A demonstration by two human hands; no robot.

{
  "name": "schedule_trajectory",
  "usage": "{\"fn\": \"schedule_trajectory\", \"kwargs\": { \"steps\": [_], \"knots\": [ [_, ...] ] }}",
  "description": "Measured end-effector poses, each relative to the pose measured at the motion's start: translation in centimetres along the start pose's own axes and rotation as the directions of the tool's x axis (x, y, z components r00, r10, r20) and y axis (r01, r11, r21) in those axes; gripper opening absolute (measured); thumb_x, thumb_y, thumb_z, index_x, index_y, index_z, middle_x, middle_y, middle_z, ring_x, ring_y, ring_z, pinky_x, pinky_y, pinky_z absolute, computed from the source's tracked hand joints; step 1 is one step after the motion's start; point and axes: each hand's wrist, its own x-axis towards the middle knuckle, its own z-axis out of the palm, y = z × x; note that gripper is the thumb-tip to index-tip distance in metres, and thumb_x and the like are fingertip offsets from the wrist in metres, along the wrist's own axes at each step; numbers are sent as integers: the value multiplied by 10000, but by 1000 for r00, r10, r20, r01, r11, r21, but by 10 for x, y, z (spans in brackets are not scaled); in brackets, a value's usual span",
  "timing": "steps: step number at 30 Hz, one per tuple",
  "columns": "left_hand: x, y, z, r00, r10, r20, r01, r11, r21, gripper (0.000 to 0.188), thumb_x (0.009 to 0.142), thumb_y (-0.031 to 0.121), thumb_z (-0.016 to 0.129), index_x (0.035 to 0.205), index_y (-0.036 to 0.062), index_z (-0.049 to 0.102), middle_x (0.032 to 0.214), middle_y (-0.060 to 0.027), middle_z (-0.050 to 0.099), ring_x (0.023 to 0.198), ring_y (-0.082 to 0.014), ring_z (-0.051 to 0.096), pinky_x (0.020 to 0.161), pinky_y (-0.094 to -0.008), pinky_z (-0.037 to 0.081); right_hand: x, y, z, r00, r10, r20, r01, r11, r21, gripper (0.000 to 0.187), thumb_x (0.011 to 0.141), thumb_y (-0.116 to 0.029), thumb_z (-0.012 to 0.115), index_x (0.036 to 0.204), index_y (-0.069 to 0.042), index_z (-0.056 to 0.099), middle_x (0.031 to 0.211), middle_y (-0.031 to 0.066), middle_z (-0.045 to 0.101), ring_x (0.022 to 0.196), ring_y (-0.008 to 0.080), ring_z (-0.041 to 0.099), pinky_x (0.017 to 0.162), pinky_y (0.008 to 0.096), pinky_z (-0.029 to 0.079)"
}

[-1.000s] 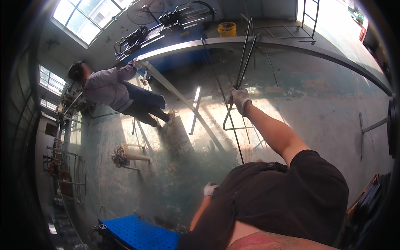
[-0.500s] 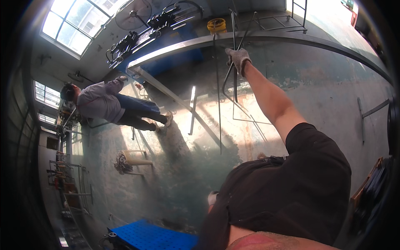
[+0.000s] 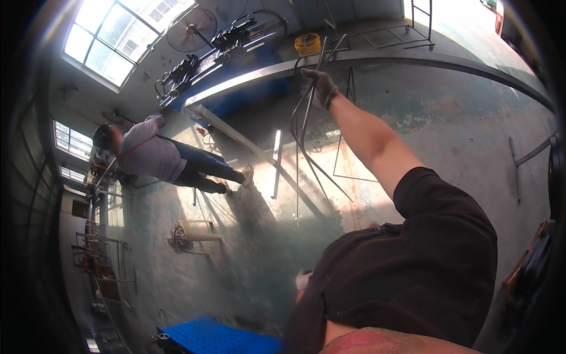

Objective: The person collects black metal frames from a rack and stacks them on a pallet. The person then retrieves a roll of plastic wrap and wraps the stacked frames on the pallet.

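Observation:
My right hand (image 3: 321,89), in a grey work glove, is stretched out far in front of me. Its fingers are closed around thin bent metal rods (image 3: 302,131), which hang downward with curved lower parts. A long metal beam (image 3: 448,61) crosses just beyond that hand, and the rods' upper ends overlap it in view. Low beside my dark shirt, my left hand (image 3: 303,279) shows only partly, gloved; its fingers are mostly hidden by my body.
A person (image 3: 150,153) in a light top stands at the left near a blue machine table (image 3: 236,97). Past the beam sits a yellow bucket (image 3: 307,45). A stool (image 3: 197,230) bears a bundle. A blue perforated surface (image 3: 215,337) lies at the bottom, and a wheeled metal rack (image 3: 389,38) stands far off.
My right hand has moved left along the beam, and the rods have swung left and turned with it. The other person has turned, their arm drawn in. My left hand has barely shifted.

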Motion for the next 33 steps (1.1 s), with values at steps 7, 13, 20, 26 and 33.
{"fn": "schedule_trajectory", "kwargs": {
  "steps": [7, 13, 20, 26, 33],
  "knots": [
    [28, -36, 32, 987, -129, -94, 109, 975, -194, 481, 858, 172, 856, 1249, -90, 756, 1154, -232, 804, 1065, -307, 760, 963, -393, 589, 76, 42, -17, 1000, 23, -6, -22, 988, 156, 787, 976, -484, 812, 1573, -59, 524, 1609, 129, 578, 1508, 320, 494, 1293, 487, 293],
    [-4, -55, 33, 979, -171, -112, 127, 938, -321, 442, 872, 179, 828, 1227, -77, 767, 1079, -209, 811, 977, -295, 767, 907, -382, 592, 107, 67, -21, 983, 184, -20, -180, 976, 119, 1144, 869, -766, 781, 1646, -54, 339, 1721, 172, 351, 1615, 328, 289, 1330, 477, 180],
    [26, -14, 43, 990, -133, -41, 122, 970, -209, 423, 867, 169, 816, 1211, -73, 770, 1060, -203, 808, 953, -294, 763, 887, -385, 592, 105, 81, -4, 997, -61, 40, 64, 996, -69, 995, 862, -825, 754, 1479, -52, 644, 1795, 240, 301, 1705, 291, 66, 1348, 463, -30],
    [54, 6, 47, 992, -123, 32, 124, 991, -53, 406, 864, 160, 806, 1196, -70, 771, 1043, -197, 805, 933, -293, 761, 870, -387, 593, -24, 110, 44, 983, 27, 181, -91, 932, 352, 547, 1020, -519, 764, 1148, 10, 708, 1094, 137, 762, 965, 287, 750, 927, 427, 582],
    [57, -41, 15, 846, 410, 341, -523, 513, 680, 387, 860, 150, 793, 1180, -66, 774, 1023, -191, 802, 909, -292, 758, 850, -390, 593, -162, 109, -12, 936, 100, 336, -28, 977, -212, 526, 1117, -521, 591, 1222, -17, 697, 1214, 137, 731, 1163, 268, 716, 996, 460, 596]
  ]
}}
